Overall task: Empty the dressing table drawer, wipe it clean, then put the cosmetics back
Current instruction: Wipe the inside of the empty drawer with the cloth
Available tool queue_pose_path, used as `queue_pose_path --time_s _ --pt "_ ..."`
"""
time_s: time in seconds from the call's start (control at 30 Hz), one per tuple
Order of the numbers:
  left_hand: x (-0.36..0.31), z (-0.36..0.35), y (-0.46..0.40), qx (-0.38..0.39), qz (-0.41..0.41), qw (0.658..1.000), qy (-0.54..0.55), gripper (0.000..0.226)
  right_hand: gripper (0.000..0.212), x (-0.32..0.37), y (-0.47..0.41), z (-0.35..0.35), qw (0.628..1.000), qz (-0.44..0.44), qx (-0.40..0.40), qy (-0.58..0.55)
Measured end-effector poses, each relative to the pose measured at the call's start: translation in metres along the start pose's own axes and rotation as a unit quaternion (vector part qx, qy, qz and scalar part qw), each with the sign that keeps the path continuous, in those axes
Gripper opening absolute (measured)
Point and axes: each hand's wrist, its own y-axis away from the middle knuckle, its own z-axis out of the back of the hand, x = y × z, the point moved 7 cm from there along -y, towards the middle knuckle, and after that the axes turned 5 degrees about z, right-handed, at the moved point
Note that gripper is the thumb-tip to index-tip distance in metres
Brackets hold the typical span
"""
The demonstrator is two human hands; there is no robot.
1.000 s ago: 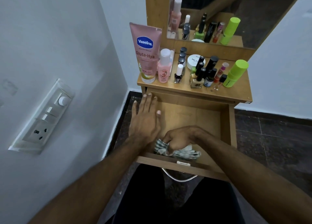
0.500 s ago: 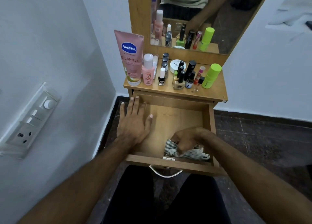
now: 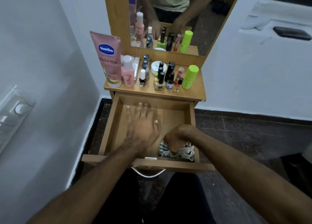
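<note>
The wooden drawer (image 3: 192,117) of the dressing table is pulled out and holds no cosmetics. My left hand (image 3: 142,126) lies flat on the drawer floor, fingers spread, pointing to the back. At the front right corner my right hand (image 3: 179,138) is closed on a striped grey-and-white cloth (image 3: 175,153) pressed to the floor. The cosmetics stand on the tabletop: a pink Vaseline tube (image 3: 108,58), a pink bottle (image 3: 128,72), several nail polish bottles (image 3: 159,81), a white jar (image 3: 156,66) and a green stick (image 3: 190,77).
A mirror (image 3: 177,18) rises behind the tabletop. A white wall with a switch panel (image 3: 11,115) is close on the left. Dark tiled floor (image 3: 253,139) lies to the right. The drawer's metal handle (image 3: 148,174) hangs over my dark-trousered legs.
My left hand has slid further into the drawer, toward its middle. My right hand and the cloth stay at the front right corner. The view has tilted up a little.
</note>
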Motion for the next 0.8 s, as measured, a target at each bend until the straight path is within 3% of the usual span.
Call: queue_pose_path --time_s 0.2,0.47,0.63,0.73,0.8 --pt "-0.008 -0.013 0.005 0.023 0.02 1.0 0.003 0.058 0.045 -0.003 -0.007 -0.011 0.997 0.021 0.007 -0.077" --pt "-0.007 -0.015 0.003 0.011 0.018 1.0 -0.008 0.054 0.054 -0.003 -0.001 -0.01 0.966 0.066 -0.108 -0.226" --pt "-0.005 -0.014 0.004 0.003 0.012 1.0 -0.007 0.053 0.038 0.006 -0.003 -0.012 0.996 0.012 -0.073 -0.046" --pt "-0.002 -0.013 0.004 -0.003 0.019 1.0 -0.001 0.054 0.037 0.006 -0.007 -0.02 0.996 -0.01 -0.083 -0.032" --pt "-0.003 -0.014 0.005 0.002 0.012 1.0 0.007 0.053 0.036 0.004 0.0 -0.021 0.991 0.007 -0.109 -0.08"
